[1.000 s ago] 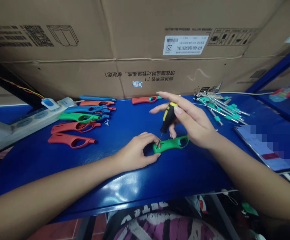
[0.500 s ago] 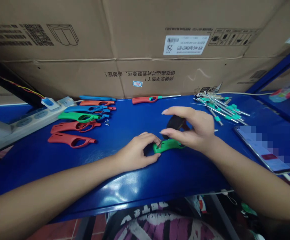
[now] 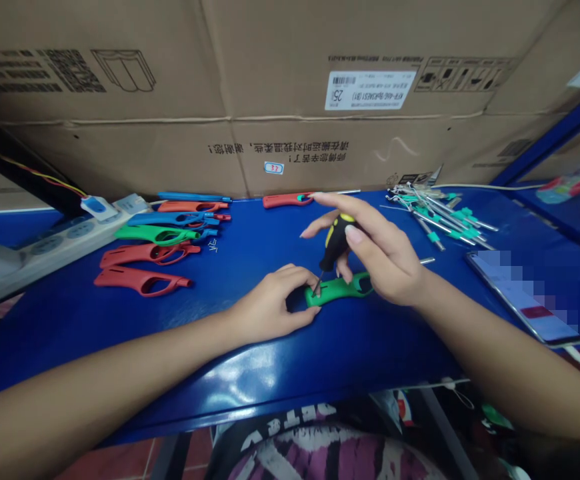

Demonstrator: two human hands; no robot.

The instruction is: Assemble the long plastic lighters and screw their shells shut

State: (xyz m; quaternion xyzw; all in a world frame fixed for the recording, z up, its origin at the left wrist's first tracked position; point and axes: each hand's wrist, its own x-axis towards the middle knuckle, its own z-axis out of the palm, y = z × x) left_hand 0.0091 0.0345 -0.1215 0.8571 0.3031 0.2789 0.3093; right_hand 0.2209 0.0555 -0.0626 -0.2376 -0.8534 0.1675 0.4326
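Observation:
A green lighter body (image 3: 337, 289) lies on the blue table, its looped end to the right and a metal tube showing past it. My left hand (image 3: 277, 300) pinches its left end between thumb and fingers. Over it, my right hand (image 3: 383, 250) holds a black and yellow screwdriver (image 3: 337, 243) between thumb and fingers, the forefinger stretched out past the handle. The screwdriver leans, with its tip down at the lighter body's left end beside my left fingertips. Whether the tip sits on a screw is too small to tell.
Red, green, blue and orange lighter shells (image 3: 143, 279) lie at the left, near small screws (image 3: 213, 245) and a power strip (image 3: 77, 230). An orange-red lighter (image 3: 285, 200) lies at the back. Metal rods with teal parts (image 3: 450, 217) and a phone (image 3: 525, 300) are at the right. Cardboard (image 3: 280, 80) stands behind.
The fingers of my right hand have shifted and spread around the screwdriver, whose yellow-marked handle now shows more. My left hand and the green body have stayed nearly in place.

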